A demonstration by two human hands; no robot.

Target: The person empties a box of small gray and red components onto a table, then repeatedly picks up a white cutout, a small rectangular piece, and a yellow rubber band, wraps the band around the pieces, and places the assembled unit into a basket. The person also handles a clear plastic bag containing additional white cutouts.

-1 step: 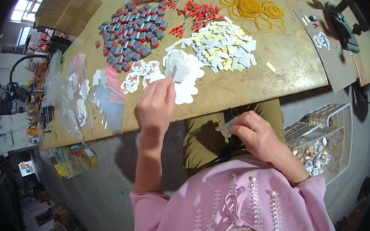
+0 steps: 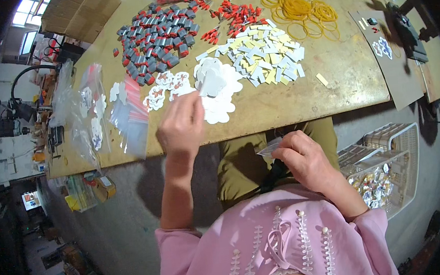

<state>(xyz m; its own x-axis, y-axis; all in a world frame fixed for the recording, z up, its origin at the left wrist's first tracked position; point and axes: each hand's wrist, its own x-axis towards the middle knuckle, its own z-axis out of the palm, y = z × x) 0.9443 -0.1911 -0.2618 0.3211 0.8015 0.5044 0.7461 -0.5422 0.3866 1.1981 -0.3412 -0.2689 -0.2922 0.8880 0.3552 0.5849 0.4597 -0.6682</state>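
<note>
My left hand (image 2: 180,122) is over the table's near edge, thumb and fingers pinched on a thin white paper cutout (image 2: 202,91). Just beyond its fingertips lies a pile of white and grey cloud-shaped cutouts (image 2: 221,104). To the left of that pile are small printed cutouts (image 2: 177,82) with reddish figures. Low over my lap, my right hand (image 2: 304,156) is closed on a small clear plastic bag (image 2: 269,149); its far fingers are partly hidden. Flat zip bags (image 2: 131,111) with red-pink edges lie to the left of my left hand.
Farther back on the table (image 2: 330,90) are grey-and-red cylinders (image 2: 155,39), red-tipped pieces (image 2: 236,18), yellow and pale-blue strips (image 2: 268,56) and yellow rubber bands (image 2: 300,12). A dark tool (image 2: 407,32) stands at right. Below it, a white basket (image 2: 413,166) holds filled bags.
My left hand has drawn slightly left and toward me, away from the cutout pile, with the cutout between its fingers. My right hand looks nearly still.
</note>
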